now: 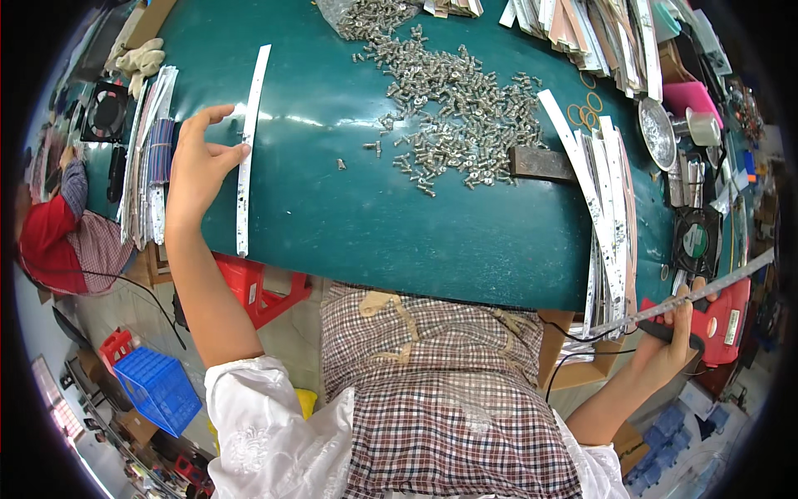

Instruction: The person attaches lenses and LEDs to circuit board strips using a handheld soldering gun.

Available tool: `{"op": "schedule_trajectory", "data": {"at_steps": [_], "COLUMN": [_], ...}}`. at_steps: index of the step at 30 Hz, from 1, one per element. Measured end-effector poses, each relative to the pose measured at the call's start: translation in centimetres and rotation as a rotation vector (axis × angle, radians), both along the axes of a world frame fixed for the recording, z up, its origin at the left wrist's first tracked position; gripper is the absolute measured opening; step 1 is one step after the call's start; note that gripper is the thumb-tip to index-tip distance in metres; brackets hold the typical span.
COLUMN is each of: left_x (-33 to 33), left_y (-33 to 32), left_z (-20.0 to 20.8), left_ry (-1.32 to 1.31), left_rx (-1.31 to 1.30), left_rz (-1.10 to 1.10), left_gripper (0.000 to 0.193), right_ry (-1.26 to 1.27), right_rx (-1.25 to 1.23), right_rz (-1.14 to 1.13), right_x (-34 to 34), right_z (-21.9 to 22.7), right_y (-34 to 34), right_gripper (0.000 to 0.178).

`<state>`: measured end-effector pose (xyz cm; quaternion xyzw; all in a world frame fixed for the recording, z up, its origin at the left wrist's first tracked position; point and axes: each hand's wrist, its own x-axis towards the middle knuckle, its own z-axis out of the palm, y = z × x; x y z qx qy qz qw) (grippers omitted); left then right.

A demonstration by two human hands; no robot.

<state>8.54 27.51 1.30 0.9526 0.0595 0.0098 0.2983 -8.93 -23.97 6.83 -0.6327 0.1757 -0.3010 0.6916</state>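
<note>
My left hand (pixel 199 158) is open, its thumb and forefinger apart beside a narrow white strip with small components (pixel 243 183). The thumb tip appears to touch the strip's edge, and the strip lies lengthwise on the green table. At the lower right, the fingers of my right hand (pixel 675 331) are wrapped round the black grip of a red and black hand tool (pixel 725 326). A long grey speckled strip (pixel 731 273) crosses in front of that hand; I cannot tell whether the hand holds it too. Small metal screw-like parts (pixel 465 108) lie heaped at the table's middle.
Stacks of strips stand at left (pixel 141 183), right (pixel 611 224) and far right (pixel 598 33). A dark metal block (pixel 542 164), rubber bands (pixel 586 112), a round metal dish (pixel 657 133) and a black fan (pixel 697 237) lie rightward. Another person (pixel 62 241) sits far left.
</note>
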Motion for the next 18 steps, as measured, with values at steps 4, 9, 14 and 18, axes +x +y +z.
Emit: {"op": "schedule_trajectory", "data": {"at_steps": [4,9,14,18], "left_x": [-0.7,-1.3,-1.8,-1.0], "left_y": [-0.4,-1.9,-1.6,-1.9], "left_z": [-0.3,0.0,-0.9,-0.9], "left_ry": [-0.034,0.151,0.108,0.075], "left_rx": [0.150,0.201,0.131,0.144], "left_rz": [0.095,0.222,0.281,0.309], "left_gripper": [0.047,0.036,0.034,0.033], "right_ry": [-0.008,0.032,-0.068,-0.001], "right_rx": [0.157,0.037,0.153,0.020], "right_rz": [0.150,0.122,0.125,0.095], "right_x": [-0.2,-0.9,-0.7,-0.8], "right_z": [0.9,2.5,2.8,2.9], "right_y": [1.1,3.6,4.6,4.7], "right_gripper": [0.050,0.051,0.049,0.050]}}
